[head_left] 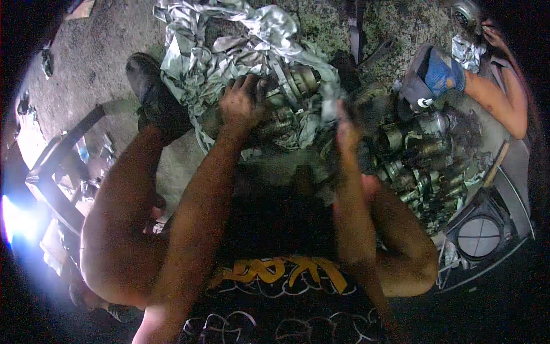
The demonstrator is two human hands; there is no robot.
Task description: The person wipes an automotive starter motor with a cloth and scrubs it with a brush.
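My left hand (243, 103) grips a greasy metal engine part (292, 92) that lies on a heap of crumpled silver foil (217, 46) on the ground. My right hand (346, 129) is blurred and sits at the right side of the same part, touching it or the foil; its grip is unclear. My bare legs frame the work, and my left foot in a dark shoe (152, 92) rests beside the foil.
A pile of several oily metal parts (427, 166) lies at the right. Another person's arm with a blue glove (444, 71) reaches in at the upper right. A round fan housing (480, 236) sits lower right. A wooden frame (57, 172) stands at the left.
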